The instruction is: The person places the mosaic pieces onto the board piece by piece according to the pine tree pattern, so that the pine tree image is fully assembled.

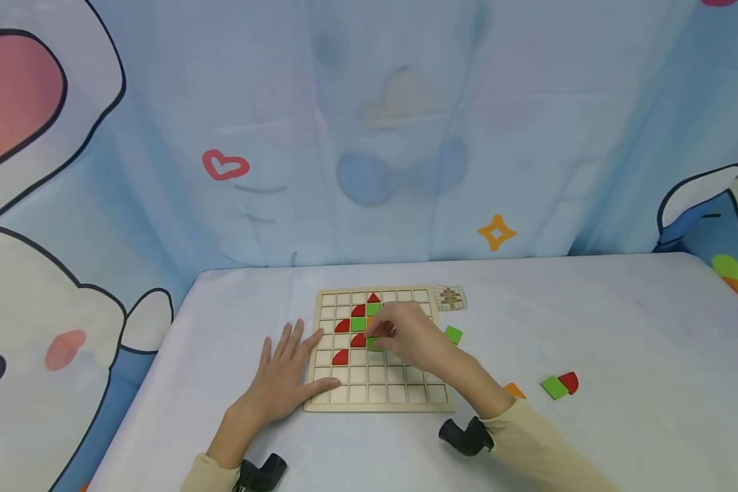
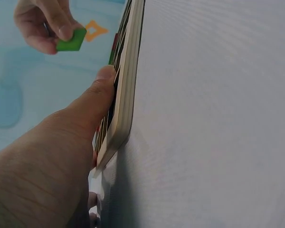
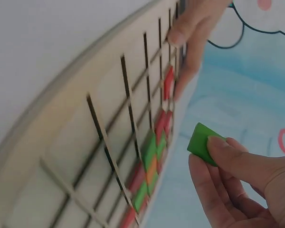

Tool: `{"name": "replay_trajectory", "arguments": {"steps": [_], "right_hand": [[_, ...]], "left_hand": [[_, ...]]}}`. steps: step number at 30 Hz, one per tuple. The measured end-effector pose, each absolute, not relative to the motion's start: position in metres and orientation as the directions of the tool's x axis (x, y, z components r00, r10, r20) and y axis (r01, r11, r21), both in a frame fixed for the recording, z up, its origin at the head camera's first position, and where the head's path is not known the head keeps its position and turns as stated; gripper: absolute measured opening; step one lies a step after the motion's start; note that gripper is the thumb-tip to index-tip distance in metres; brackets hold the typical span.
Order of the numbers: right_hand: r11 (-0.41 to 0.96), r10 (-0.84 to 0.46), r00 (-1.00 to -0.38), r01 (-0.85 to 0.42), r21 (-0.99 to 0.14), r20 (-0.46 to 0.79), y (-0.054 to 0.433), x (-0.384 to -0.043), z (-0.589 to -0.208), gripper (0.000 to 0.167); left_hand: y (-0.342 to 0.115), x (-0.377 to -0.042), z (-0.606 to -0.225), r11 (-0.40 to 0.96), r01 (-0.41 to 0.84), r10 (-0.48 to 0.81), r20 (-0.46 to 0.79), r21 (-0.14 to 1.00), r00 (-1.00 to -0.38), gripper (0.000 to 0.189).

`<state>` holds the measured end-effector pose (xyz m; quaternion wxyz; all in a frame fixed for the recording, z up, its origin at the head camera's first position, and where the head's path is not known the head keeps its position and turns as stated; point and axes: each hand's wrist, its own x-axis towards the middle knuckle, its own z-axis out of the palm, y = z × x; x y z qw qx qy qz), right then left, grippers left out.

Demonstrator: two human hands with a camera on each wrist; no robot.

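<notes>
My right hand (image 1: 413,336) is over the middle of a wooden grid board (image 1: 369,395), pinching a green square tile (image 3: 201,144) between thumb and fingers. In both wrist views the tile is held off the board's surface. My left hand (image 1: 283,379) rests with spread fingers along the board's left side, its thumb lying over the lower left cells. Set in the grid are a red triangle tile (image 1: 374,298), several red quarter-round tiles (image 1: 340,357) and green square tiles (image 1: 358,324). An orange tile (image 3: 152,170) sits among them, mostly covered by my right hand in the head view.
A small pattern card (image 1: 451,298) lies at the board's upper right corner. Beside the board's right edge is a loose green square (image 1: 453,334). An orange piece (image 1: 514,390) shows by my right forearm. Farther right, another green square (image 1: 555,387) touches a red quarter-round piece (image 1: 569,382).
</notes>
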<state>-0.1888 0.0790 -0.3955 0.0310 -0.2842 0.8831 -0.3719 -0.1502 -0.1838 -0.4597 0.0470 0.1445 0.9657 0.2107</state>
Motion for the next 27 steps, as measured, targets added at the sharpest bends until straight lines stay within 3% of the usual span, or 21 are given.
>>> {"name": "replay_trajectory", "arguments": {"steps": [10,27], "right_hand": [[0.532,-0.544,-0.832,-0.446,-0.72,0.113,0.048,-0.195,-0.421,0.013],[0.63,-0.513,-0.858,-0.41,-0.66,0.043,0.038,-0.192,-0.421,0.016]], "left_hand": [[-0.185,-0.151,-0.464,0.868,0.264,0.295,-0.008,0.419,-0.956,0.093],[-0.184,-0.15,-0.459,0.876,0.249,0.292,-0.043,0.414,-0.955,0.093]]}}
